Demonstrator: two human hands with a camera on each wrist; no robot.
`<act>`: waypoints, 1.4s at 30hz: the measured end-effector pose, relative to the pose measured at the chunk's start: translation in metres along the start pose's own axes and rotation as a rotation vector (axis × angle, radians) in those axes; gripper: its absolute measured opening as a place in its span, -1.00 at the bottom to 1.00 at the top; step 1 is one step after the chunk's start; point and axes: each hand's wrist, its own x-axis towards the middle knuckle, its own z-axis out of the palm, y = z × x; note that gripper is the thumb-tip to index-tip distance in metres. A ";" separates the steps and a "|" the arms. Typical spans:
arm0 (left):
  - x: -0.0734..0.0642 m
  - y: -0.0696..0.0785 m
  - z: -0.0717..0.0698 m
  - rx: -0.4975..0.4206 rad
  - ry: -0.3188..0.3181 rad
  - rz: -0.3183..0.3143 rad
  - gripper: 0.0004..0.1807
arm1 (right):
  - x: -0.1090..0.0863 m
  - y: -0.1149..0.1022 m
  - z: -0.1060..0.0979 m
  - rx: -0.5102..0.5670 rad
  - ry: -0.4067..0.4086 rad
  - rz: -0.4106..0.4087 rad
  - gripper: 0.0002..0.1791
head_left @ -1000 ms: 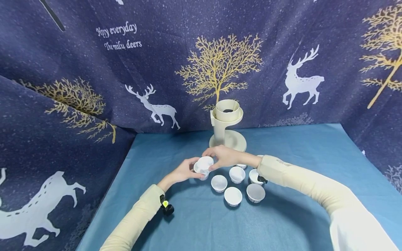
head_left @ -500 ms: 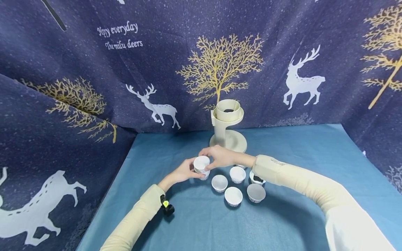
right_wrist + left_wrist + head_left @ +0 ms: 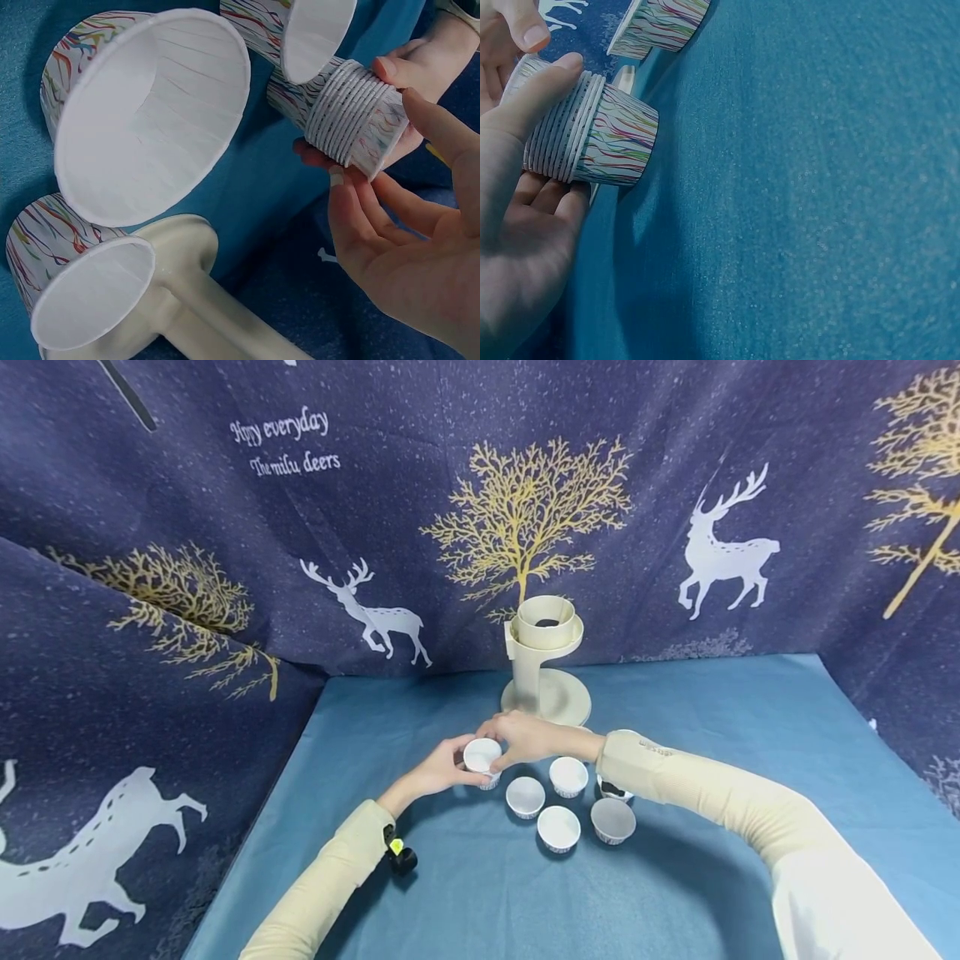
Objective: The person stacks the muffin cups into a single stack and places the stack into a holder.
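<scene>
My left hand grips a stack of nested paper baking cups, thumb on one side and fingers underneath. White rolled rims and wavy coloured stripes mark the stack, which tilts in the left wrist view. At its mouth end, the top cup sits partly inside the stack with some striped wall still showing. My right hand pinches that top cup at its rim, thumb on one side and fingertips on the other. Beside the stack stand several loose cups, among them a near one and one closer to the stack.
Behind the hands stands a cream holder with a round base and a ring carrying a short cylinder. More loose cups stand to the right, including a rightmost one; another is partly covered by the right sleeve. A printed curtain backs the table.
The top cup has moved left over the stack and then down into it, in my right hand. My left hand and the stack have stayed almost in place.
</scene>
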 end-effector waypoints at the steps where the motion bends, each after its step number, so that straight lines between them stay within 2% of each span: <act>1: 0.000 0.000 0.000 0.000 0.000 -0.005 -0.43 | 0.000 0.000 0.000 -0.004 -0.003 0.003 -0.46; 10: 0.002 0.003 -0.001 0.016 -0.005 -0.039 -0.35 | -0.002 -0.002 -0.001 -0.003 -0.009 0.004 -0.54; 17: 0.008 -0.019 0.001 0.034 0.011 -0.056 -0.33 | -0.001 -0.002 0.002 -0.042 0.005 -0.007 -0.60; 25: 0.008 -0.020 0.001 0.045 0.011 -0.040 -0.35 | -0.002 -0.001 0.005 -0.046 -0.019 0.054 -0.58; 30: 0.009 -0.020 -0.001 0.064 0.004 -0.032 -0.35 | -0.003 -0.001 0.001 -0.020 -0.043 0.067 -0.49; 34: 0.009 -0.018 -0.001 0.070 0.005 -0.043 -0.34 | -0.004 0.002 -0.003 -0.010 -0.052 0.094 -0.41; 42: 0.001 0.009 -0.001 0.077 -0.010 -0.068 -0.29 | -0.010 0.001 -0.013 0.079 -0.044 0.100 -0.46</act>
